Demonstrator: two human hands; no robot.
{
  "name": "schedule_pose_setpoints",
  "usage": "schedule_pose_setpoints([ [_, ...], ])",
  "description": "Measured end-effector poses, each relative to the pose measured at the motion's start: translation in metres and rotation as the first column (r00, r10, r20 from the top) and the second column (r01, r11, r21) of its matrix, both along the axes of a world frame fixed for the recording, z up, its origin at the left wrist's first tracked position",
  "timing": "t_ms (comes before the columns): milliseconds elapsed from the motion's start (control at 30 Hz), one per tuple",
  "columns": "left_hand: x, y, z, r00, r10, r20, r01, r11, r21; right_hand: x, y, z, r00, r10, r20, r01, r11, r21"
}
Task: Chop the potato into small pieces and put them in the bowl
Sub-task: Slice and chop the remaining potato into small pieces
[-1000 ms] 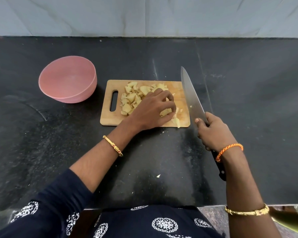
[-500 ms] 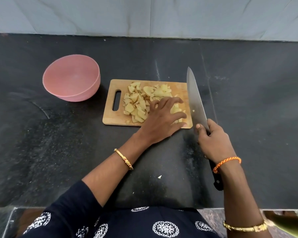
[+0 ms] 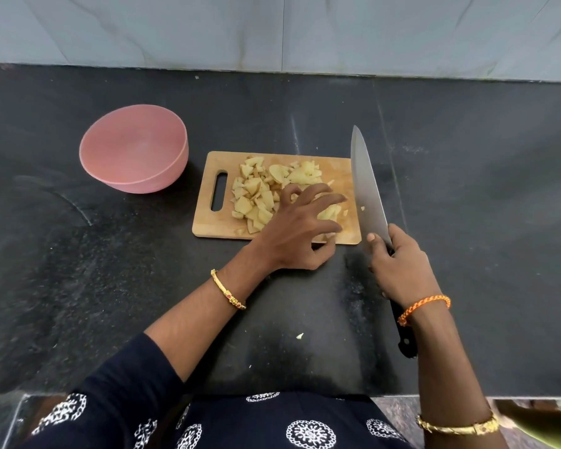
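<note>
Several pale yellow potato pieces (image 3: pixel 259 192) lie heaped on a small wooden cutting board (image 3: pixel 339 171) in the middle of the counter. My left hand (image 3: pixel 300 231) hovers over the board's near right part with fingers spread, covering some pieces; it grips nothing that I can see. My right hand (image 3: pixel 399 264) is closed on the black handle of a large chef's knife (image 3: pixel 366 186), whose blade lies along the board's right edge, tip pointing away. An empty pink bowl (image 3: pixel 133 153) stands to the left of the board.
The black stone counter (image 3: pixel 483 189) runs to a grey tiled wall (image 3: pixel 272 30) at the back. A small potato scrap (image 3: pixel 300 335) lies on the counter near the front edge.
My left hand has slid toward the near right side of the board and its fingers have spread, uncovering more of the pile. The knife has stayed beside the board's right edge.
</note>
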State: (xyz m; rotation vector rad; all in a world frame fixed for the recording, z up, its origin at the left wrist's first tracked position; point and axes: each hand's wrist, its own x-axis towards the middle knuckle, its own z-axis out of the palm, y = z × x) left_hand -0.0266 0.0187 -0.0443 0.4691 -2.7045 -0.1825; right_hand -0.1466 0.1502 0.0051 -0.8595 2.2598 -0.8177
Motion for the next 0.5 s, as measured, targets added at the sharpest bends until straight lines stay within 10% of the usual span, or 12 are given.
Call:
schedule_pose_setpoints([
  [500, -0.010, 0.003, 0.005, 0.958, 0.237, -0.160, -0.215, 0.966, 0.144, -0.012, 0.010, 0.005, 0.986, -0.142, -0.082, 0.143, 0.990, 0.000],
])
